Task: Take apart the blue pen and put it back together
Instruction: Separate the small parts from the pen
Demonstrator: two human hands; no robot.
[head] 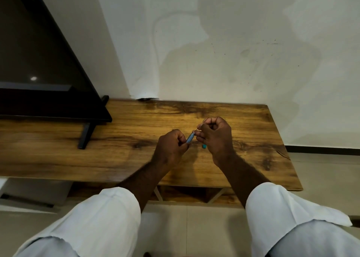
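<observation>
Above a low wooden table [120, 140], a person in white sleeves holds both hands close together over the middle of the tabletop. The left hand [171, 147] is curled into a loose fist, its fingers closed round the lower end of the blue pen barrel [190, 138], which slants up and to the right out of that grip. The right hand [215, 138] is also curled, with its fingertips [199, 134] pinched at the upper end of the barrel, where a thin dark line, seemingly the refill [198, 128], runs from the barrel's mouth up into the pinch; it is too fine to tell just how the fingers hold it. The barrel is lifted clear of the table, spanning the small gap between the two hands. On the tabletop just below and beside the right hand lies a small teal piece [204, 146], apart from the barrel; its exact shape cannot be made out. At the left of the table stands a dark screen [39, 62] on a black foot [85, 134], well apart from the hands. A pale, stained wall [233, 42] rises behind the table, and a light tiled floor [194, 227] shows beneath the forearms.
</observation>
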